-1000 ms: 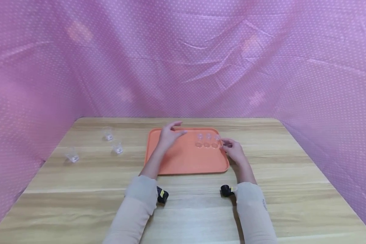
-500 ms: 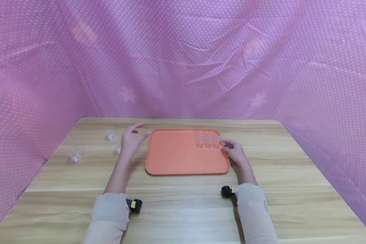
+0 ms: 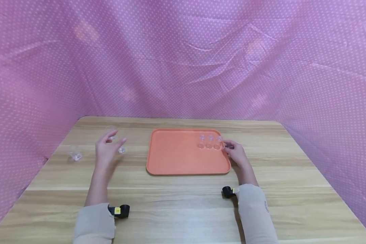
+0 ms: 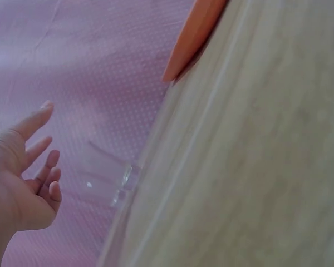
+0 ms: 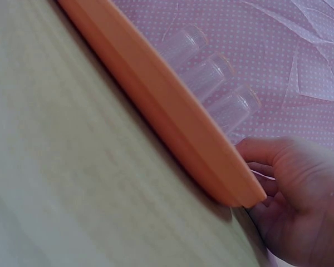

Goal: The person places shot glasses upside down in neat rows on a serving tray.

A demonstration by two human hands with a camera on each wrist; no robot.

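My left hand (image 3: 106, 149) is over the left of the table, thumb and fingers spread apart with nothing between them. Just beyond its fingertips are two clear plastic cups: the nearer cup (image 3: 122, 149) stands by the thumb, while the farther one is partly hidden. A third clear cup (image 3: 76, 156) stands further left. On the orange tray (image 3: 177, 162), three clear cups (image 3: 210, 142) sit upside down in a row at the back right. My right hand (image 3: 235, 152) holds the tray's right rim; in the right wrist view its thumb meets the rim and its other fingers are partly hidden.
The wooden table (image 3: 177, 203) has a pink dotted cloth (image 3: 183, 67) hanging behind it and at both sides. A black wrist camera (image 3: 124, 211) juts from the left sleeve, another wrist camera (image 3: 228, 192) from the right.
My left hand has swung left from above the tray to beside the cups on the table, its fingers staying apart. My right hand stays at the tray's rim.
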